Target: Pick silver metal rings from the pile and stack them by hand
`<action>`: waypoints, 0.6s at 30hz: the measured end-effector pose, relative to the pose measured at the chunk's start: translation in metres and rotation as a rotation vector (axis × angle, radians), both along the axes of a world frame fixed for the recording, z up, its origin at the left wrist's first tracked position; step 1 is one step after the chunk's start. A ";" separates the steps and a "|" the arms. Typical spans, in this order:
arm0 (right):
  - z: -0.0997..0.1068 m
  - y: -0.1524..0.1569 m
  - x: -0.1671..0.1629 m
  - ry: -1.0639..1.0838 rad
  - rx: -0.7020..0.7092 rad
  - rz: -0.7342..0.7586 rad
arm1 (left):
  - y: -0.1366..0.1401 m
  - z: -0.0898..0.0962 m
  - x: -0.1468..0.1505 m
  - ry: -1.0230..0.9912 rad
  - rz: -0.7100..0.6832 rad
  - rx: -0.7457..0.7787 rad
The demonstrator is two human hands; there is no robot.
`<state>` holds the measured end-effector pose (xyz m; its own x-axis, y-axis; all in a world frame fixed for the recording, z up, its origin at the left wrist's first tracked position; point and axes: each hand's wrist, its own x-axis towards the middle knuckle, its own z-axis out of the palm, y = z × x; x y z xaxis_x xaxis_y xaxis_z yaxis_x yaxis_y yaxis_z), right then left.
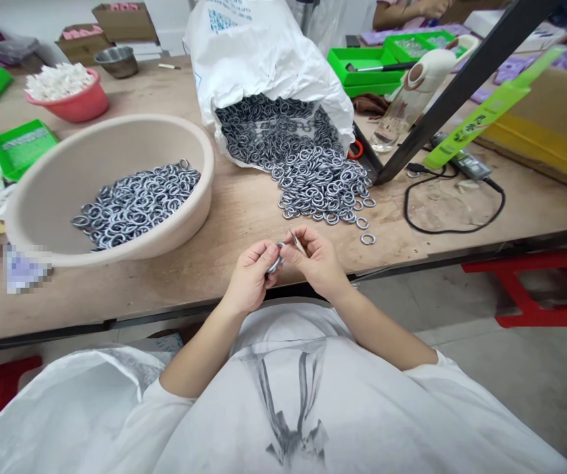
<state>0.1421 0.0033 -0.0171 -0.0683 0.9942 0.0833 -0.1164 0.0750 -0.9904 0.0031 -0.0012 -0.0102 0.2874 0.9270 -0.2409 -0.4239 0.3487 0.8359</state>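
Note:
My left hand (252, 273) is closed on one or more grey rings (275, 264), pinched between thumb and fingers just over the table's front edge. My right hand (320, 263) is shut around a small thin tool with a pale handle (298, 245) and a dark tip; its exact kind is too small to tell. Both hands meet at the ring, and the right thumb is close to or touching it. Beyond them a pile of loose grey rings (318, 187) spills from a white sack (268, 59) lying on its side. More rings (140, 204) fill part of a beige basin (31, 204).
Left on the wooden table (165, 289) are a pink bowl (81, 105) of white pieces and a green tray (4, 155). To the right stand a slanted black metal bar (441, 99), a bottle (392, 122), a black cable (406, 210) and a cardboard box (550, 125). Another person's arm (399, 13) shows behind.

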 end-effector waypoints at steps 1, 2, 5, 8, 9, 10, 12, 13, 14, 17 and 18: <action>0.001 0.001 0.002 -0.009 0.013 -0.005 | 0.000 0.001 -0.001 -0.005 -0.023 -0.008; 0.003 0.002 0.005 -0.040 0.036 -0.011 | 0.001 0.002 -0.002 -0.013 -0.037 -0.022; 0.007 -0.003 0.012 -0.292 0.202 0.007 | 0.002 0.003 -0.004 -0.055 -0.034 -0.066; 0.009 -0.010 0.014 -0.597 0.430 0.022 | 0.003 0.002 -0.003 -0.094 -0.012 -0.085; 0.009 -0.012 0.013 -0.666 0.485 0.014 | 0.003 0.002 -0.002 -0.102 -0.007 -0.088; 0.009 -0.013 0.012 -0.715 0.525 0.003 | 0.003 0.002 -0.001 -0.108 -0.004 -0.090; 0.009 -0.013 0.010 -0.780 0.572 -0.021 | 0.002 0.002 0.000 -0.114 -0.002 -0.093; 0.008 -0.013 0.009 -0.802 0.588 -0.036 | 0.002 0.002 0.001 -0.116 -0.002 -0.093; 0.008 -0.013 0.009 -0.818 0.601 -0.050 | 0.002 0.003 0.001 -0.119 -0.002 -0.092; 0.006 -0.013 0.008 -0.832 0.612 -0.064 | 0.001 0.004 0.000 -0.128 -0.009 -0.089; 0.005 -0.012 0.008 -0.826 0.597 -0.059 | 0.000 0.004 0.000 -0.129 -0.013 -0.086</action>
